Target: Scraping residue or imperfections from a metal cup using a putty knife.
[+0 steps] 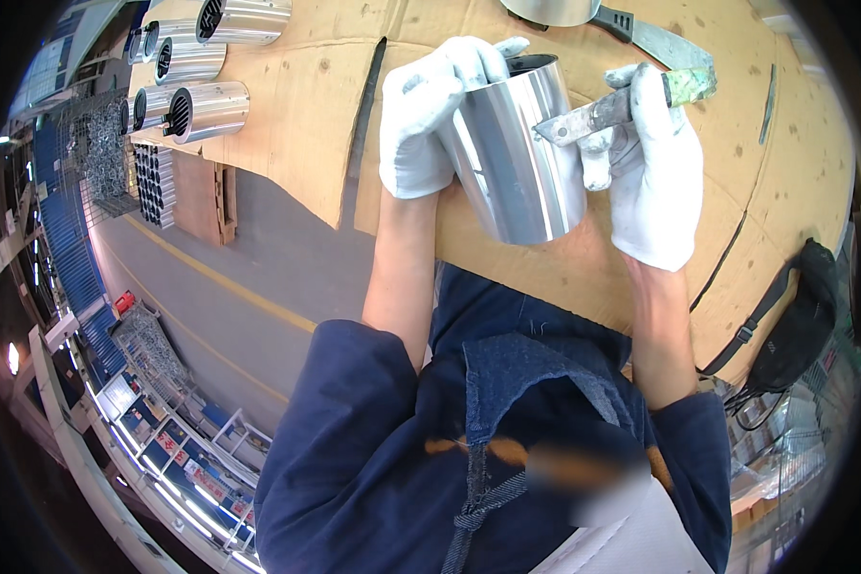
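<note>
My left hand, in a white glove, grips a shiny metal cylinder by its upper left side. The cylinder is tilted above the cardboard, with its dark open end up. My right hand, also gloved in white, is closed on a grey utility knife with green wrapping at its rear end. The knife's tip lies against or just in front of the cylinder's right side; whether it touches I cannot tell. Beyond the right hand lies a scraper with a black handle and a broad blade.
Brown cardboard covers the table. Several metal cylinders lie at its far left, and part of another shows at the top edge. A black pouch with a strap lies at the right. Grey floor shows to the left.
</note>
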A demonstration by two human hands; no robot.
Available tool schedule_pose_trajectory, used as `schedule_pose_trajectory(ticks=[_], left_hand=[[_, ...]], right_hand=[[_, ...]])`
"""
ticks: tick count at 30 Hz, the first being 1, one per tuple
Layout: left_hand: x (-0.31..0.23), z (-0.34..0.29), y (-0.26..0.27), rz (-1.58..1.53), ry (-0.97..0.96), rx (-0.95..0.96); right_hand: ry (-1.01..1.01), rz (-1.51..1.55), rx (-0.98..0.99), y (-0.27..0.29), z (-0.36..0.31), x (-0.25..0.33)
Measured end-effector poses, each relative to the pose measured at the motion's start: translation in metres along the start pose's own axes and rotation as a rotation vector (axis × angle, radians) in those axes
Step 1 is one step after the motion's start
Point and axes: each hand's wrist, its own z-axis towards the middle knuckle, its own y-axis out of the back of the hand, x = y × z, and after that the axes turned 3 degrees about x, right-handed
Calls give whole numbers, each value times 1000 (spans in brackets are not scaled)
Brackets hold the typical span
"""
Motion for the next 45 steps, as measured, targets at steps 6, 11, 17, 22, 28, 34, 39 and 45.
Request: schedule_pose_trajectory(ticks=[6, 11, 17, 22, 28, 34, 39, 45], left_hand=[[0, -1, 1, 10, 1, 6], [-1, 1, -1, 11, 13, -7], [-1, 0, -4, 11, 15, -32], [0, 0, 0, -2, -1, 4], [-4, 2, -4, 79, 84, -51], [1, 2, 3, -12, 34, -28], [4, 4, 10, 63, 7, 133], [0, 5, 1, 137, 38, 109]], right_hand=[[-48, 100, 57, 10, -2, 0], [-43, 81, 72, 10, -1, 0], [-40, 88, 56, 8, -2, 1], [-58, 115, 81, 6, 0, 3], [-9, 77, 22, 9, 1, -1], [-30, 143, 81, 11, 3, -2], [-44, 149, 71, 2, 2, 2], [-12, 163, 61, 4, 13, 1]])
